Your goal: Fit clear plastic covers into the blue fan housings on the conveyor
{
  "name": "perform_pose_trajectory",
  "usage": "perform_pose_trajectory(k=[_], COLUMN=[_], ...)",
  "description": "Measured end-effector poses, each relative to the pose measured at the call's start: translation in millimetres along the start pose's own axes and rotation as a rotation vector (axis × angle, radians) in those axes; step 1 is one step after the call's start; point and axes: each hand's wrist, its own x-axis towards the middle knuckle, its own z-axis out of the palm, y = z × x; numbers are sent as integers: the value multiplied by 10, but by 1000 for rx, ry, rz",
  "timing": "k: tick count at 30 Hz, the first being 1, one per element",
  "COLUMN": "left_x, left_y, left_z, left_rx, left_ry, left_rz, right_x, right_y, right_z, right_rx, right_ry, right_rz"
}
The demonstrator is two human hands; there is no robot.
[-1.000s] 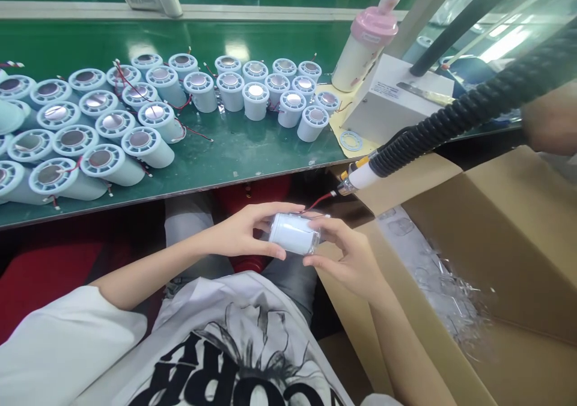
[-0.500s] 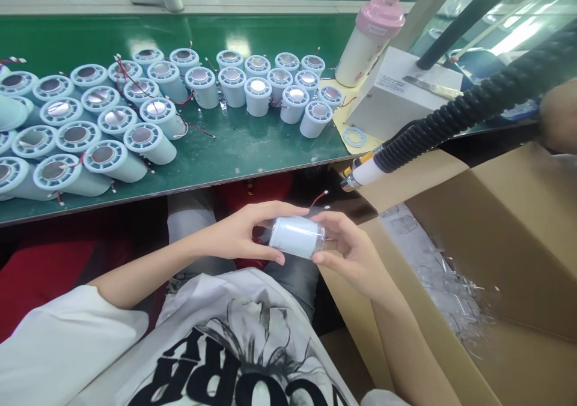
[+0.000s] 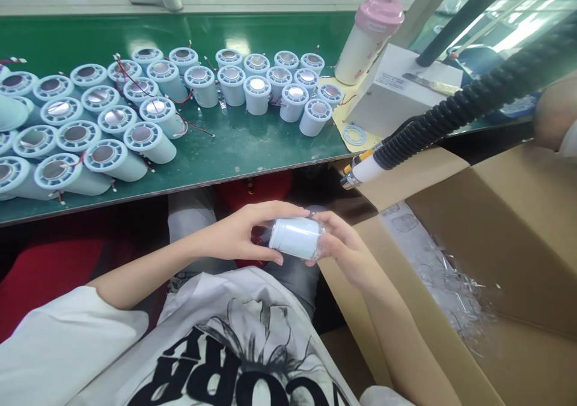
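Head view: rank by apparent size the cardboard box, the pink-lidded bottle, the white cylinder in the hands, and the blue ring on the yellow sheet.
1. cardboard box
2. pink-lidded bottle
3. white cylinder, nearer the camera, so its rank against the bottle is unsure
4. blue ring

The green worktop [image 3: 252,148] carried many pale cylinders [image 3: 103,124] standing on end, packed close together from its left edge toward the middle. A smaller cluster of white cylinders [image 3: 270,84] stood near the middle, toward the back. Red wires [image 3: 189,127] trailed among them. Toward the right edge lay a yellow sheet [image 3: 347,121], a white box [image 3: 396,90] resting partly on it, and a pink-lidded bottle [image 3: 367,39] behind. A pale ring [image 3: 353,134] lay on the sheet.
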Motion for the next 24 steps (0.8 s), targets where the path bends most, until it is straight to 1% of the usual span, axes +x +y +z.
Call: perform_pose_trajectory(k=[4,10,14,17,20,22,24], left_x=[-8,3,17,26,33,34,29], left_y=[-16,-53,-59,-71,-89,-94,-86], left_z=[-9,-18,-22,-24,-25,-17,1], left_rx=[22,-4,10,27,55,67,49], left_ry=[-9,-11,-9,-7,-1,7,23], left_rz=[19,126,147,173,201,212,191], right_x=[16,61,88,94,93,95,100], right_y=[48,56,50,34,0,-16,-11], right_z=[1,58,94,103,111,118,122], right_rx=[39,98,153,203,256,275,271], right_ry=[-9,-12,-81,-121,-115,-114,-125], right_rz=[84,179,245,360,480,524,538])
